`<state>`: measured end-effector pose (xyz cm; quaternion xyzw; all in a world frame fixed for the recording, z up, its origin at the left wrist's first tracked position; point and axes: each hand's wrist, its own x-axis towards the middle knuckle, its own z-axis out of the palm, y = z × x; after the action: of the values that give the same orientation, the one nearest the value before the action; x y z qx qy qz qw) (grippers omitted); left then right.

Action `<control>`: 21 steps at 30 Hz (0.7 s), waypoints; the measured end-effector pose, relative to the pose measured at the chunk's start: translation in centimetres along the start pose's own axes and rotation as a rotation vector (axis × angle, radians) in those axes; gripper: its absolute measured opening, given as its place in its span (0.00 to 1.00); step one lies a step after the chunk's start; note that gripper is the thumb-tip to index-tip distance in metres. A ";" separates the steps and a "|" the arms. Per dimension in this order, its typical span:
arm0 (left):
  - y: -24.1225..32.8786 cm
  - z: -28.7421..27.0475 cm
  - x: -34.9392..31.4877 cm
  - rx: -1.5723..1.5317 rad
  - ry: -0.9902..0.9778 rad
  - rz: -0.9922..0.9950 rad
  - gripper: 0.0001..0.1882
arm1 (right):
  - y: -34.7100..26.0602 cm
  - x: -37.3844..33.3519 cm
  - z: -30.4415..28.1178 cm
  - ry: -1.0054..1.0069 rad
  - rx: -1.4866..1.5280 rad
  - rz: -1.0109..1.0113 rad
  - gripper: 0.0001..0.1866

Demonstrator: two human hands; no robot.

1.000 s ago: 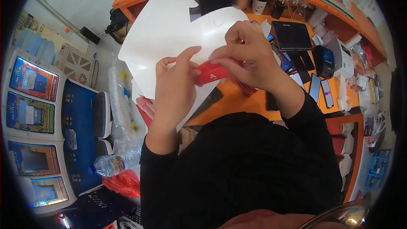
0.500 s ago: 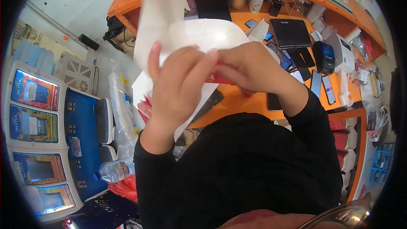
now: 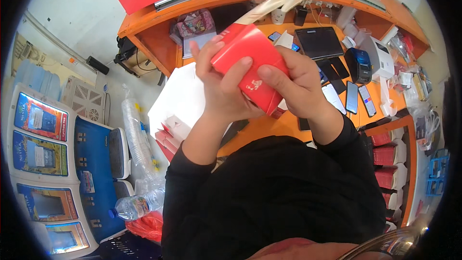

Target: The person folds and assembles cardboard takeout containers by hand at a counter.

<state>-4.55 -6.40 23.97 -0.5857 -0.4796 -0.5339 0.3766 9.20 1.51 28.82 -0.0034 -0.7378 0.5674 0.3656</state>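
Observation:
A red folding paper box (image 3: 255,65) with a small white print is held up in front of me between both hands. From its far end a long pale flap sticks out to the upper right, a little blurred. My left hand (image 3: 221,84) grips the box's left side, its thumb or a finger on the red face. My right hand (image 3: 303,84) holds the right side, thumb pressed on the front. Beneath my left hand lies white card (image 3: 175,96) on the desk, with red and white folded cartons (image 3: 173,135) next to it.
An orange desk (image 3: 284,127) holds a dark tablet (image 3: 319,42), several phones (image 3: 352,97), a payment terminal (image 3: 358,65) and a white printer (image 3: 377,58). Red cartons (image 3: 387,156) fill a shelf at right. A drink dispenser (image 3: 48,163) and stacked plastic cups (image 3: 134,130) stand at left.
The red box has come up into clear view, turned with its printed face toward me. Its pale flap has swung from the left to the upper right. Both hands have shifted right.

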 end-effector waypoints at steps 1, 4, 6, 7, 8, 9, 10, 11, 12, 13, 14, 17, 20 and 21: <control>-0.2 0.7 -0.1 -0.023 0.004 0.022 0.46 | -0.7 -0.5 -0.3 0.042 -0.065 -0.017 0.15; -1.0 3.3 -0.9 -0.066 0.069 0.105 0.51 | -2.9 -1.7 -1.6 0.126 -0.216 -0.067 0.13; -0.6 4.7 -1.1 -0.086 0.076 0.108 0.55 | -3.9 -2.8 -2.4 0.224 -0.182 -0.056 0.12; -0.4 5.2 -1.3 -0.095 0.081 0.105 0.57 | -4.8 -3.4 -2.9 0.294 -0.150 -0.085 0.12; -0.6 5.9 -1.6 -0.079 0.062 0.110 0.61 | -5.8 -3.9 -3.5 0.367 -0.122 -0.115 0.13; -0.3 6.2 -2.3 -0.075 0.051 0.079 0.61 | -6.2 -4.2 -3.9 0.421 -0.075 -0.139 0.13; 0.1 6.8 -2.8 -0.076 0.037 0.062 0.60 | -6.7 -4.7 -4.5 0.484 -0.029 -0.168 0.13; 0.3 7.2 -3.4 -0.073 0.023 0.044 0.60 | -6.8 -4.9 -4.9 0.547 -0.015 -0.188 0.13; 0.3 7.5 -4.2 -0.009 -0.030 0.033 0.62 | -6.9 -5.1 -5.3 0.607 0.001 -0.209 0.13; 0.2 7.9 -5.0 0.046 -0.086 0.011 0.65 | -6.9 -4.9 -5.8 0.703 -0.153 -0.372 0.12; 0.1 8.3 -6.3 0.102 -0.139 -0.007 0.68 | -6.7 -4.6 -6.5 0.789 -0.312 -0.540 0.12; 1.3 7.6 -11.0 -0.195 -0.449 -0.293 0.44 | -6.3 -4.1 -9.7 0.739 -0.532 -0.564 0.12; 2.9 6.4 -12.8 -0.005 -0.558 0.021 0.24 | -5.2 -4.3 -12.6 0.262 -0.402 0.103 0.13; 3.1 6.1 -13.4 0.021 -0.564 0.014 0.22 | -2.8 -3.9 -12.1 0.168 -0.478 0.158 0.15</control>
<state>0.50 -3.50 10.04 -0.7105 -0.5670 -0.3423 0.2377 19.79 8.98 30.17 -0.1943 -0.8154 0.4016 0.3688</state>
